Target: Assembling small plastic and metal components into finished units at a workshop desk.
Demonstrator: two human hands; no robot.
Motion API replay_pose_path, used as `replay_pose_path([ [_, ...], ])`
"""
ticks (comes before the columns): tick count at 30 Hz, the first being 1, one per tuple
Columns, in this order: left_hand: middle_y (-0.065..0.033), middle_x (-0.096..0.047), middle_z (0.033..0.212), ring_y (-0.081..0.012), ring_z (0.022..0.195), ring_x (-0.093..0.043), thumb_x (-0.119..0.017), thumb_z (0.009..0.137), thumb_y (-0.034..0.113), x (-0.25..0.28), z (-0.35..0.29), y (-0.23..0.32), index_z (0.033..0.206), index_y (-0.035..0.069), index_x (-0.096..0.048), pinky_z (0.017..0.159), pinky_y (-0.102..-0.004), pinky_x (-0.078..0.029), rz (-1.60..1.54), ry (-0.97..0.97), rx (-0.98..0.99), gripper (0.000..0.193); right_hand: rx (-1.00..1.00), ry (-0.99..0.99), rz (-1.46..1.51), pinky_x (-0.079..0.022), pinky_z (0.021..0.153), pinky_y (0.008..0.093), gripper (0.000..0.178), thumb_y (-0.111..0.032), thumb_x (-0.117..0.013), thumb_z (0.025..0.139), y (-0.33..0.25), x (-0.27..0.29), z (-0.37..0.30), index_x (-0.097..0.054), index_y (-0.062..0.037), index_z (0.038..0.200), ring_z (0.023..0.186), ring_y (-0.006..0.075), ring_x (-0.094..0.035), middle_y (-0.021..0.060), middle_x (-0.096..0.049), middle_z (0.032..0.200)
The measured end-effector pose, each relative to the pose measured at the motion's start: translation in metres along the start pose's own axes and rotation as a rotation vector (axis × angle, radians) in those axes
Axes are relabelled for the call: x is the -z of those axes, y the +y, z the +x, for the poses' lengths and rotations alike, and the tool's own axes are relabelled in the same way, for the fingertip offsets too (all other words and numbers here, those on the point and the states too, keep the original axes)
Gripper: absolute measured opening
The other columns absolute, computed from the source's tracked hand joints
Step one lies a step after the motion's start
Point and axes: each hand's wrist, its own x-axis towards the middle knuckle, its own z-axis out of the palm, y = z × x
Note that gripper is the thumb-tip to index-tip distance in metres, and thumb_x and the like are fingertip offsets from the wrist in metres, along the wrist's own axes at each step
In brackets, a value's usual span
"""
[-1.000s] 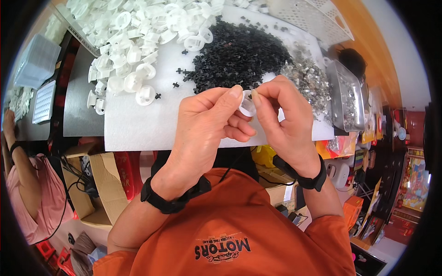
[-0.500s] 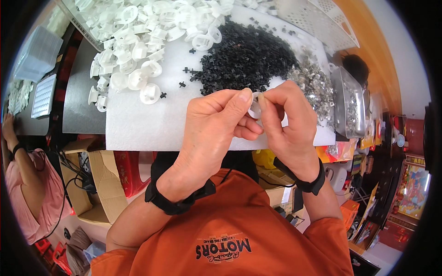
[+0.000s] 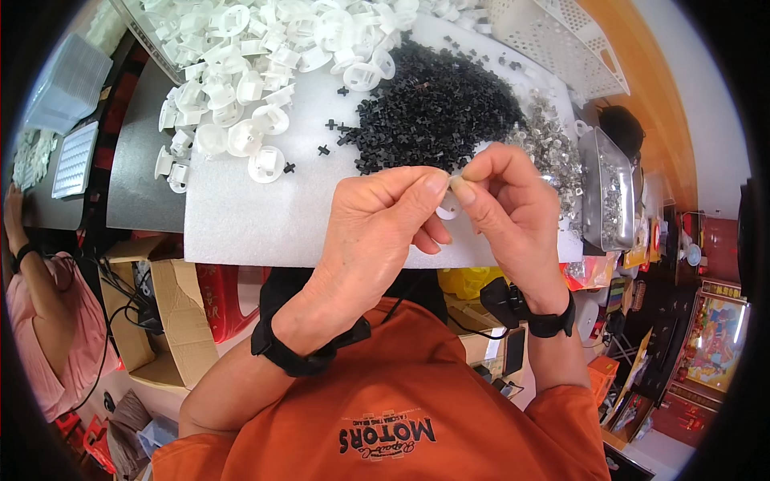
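Observation:
Between my two hands, over the near part of the white foam sheet (image 3: 265, 232), is a small round white plastic part (image 3: 448, 210). My left hand (image 3: 385, 228) pinches it from the left, thumb against forefinger. From the other side my right hand (image 3: 513, 208) grips its upper edge with thumb and forefinger. Fingers hide most of the part, and I cannot tell whether a smaller piece is in it. Just beyond my hands lies a heap of small black cross-shaped pieces (image 3: 433, 104). To its right spreads a pile of small shiny metal clips (image 3: 553, 152).
Many white round plastic parts (image 3: 241, 96) are heaped at the far left. A clear tub (image 3: 607, 188) of metal pieces stands at the right, a white perforated basket (image 3: 561, 40) behind. At left are a cardboard box (image 3: 188, 313) and another person's arm (image 3: 40, 313).
The white part has tilted and sits slightly lower between my fingers. My right hand has shifted a little right and its fingers have moved on the part's edge; the view has moved slightly.

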Motion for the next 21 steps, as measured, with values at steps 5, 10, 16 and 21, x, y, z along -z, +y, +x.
replay_pose_path([
  [5, -0.0075, -0.064, 0.08, -0.0113, 0.063, -0.059, -0.057, 0.093, 0.021, 0.0, 0.0, 0.002, 0.101, -0.004, -0.065, 0.056, -0.0219, -0.05, 0.026, -0.003, -0.018, 0.028, -0.099, -0.064, 0.136, -0.041, 0.058, 0.0164, 0.015, -0.01, -0.062, 0.089, -0.002, 0.001, 0.003, -0.051, -0.0012, 0.094, 0.069, 0.0016, -0.048, -0.0019, -0.052, 0.079],
  [10, -0.0074, -0.064, 0.079, -0.011, 0.064, -0.059, -0.056, 0.093, 0.021, 0.001, -0.001, 0.004, 0.101, -0.004, -0.065, 0.057, -0.0219, -0.05, 0.067, -0.013, -0.041, 0.027, -0.166, -0.154, 0.09, -0.038, 0.046, 0.0169, 0.014, -0.013, -0.06, 0.09, -0.004, 0.007, 0.007, -0.051, -0.0012, 0.09, 0.059, 0.0006, -0.045, -0.0023, -0.051, 0.075],
  [16, -0.007, -0.063, 0.078, -0.0102, 0.064, -0.059, -0.056, 0.093, 0.02, 0.0, -0.003, 0.004, 0.099, -0.004, -0.066, 0.057, -0.0216, -0.049, 0.124, -0.02, -0.035, 0.027, -0.192, -0.221, -0.007, -0.036, 0.042, 0.0178, 0.015, -0.013, -0.059, 0.09, -0.01, 0.011, 0.009, -0.051, -0.0025, 0.083, 0.053, 0.0007, -0.043, -0.0033, -0.049, 0.067],
  [21, -0.0064, -0.063, 0.077, -0.0101, 0.064, -0.059, -0.055, 0.094, 0.02, -0.002, -0.005, 0.005, 0.096, -0.004, -0.066, 0.057, -0.0215, -0.049, 0.152, -0.021, -0.022, 0.027, -0.264, -0.29, -0.025, -0.038, 0.046, 0.017, 0.018, -0.017, -0.061, 0.09, -0.014, 0.015, 0.011, -0.052, -0.0019, 0.089, 0.056, 0.0026, -0.047, -0.0012, -0.052, 0.077],
])
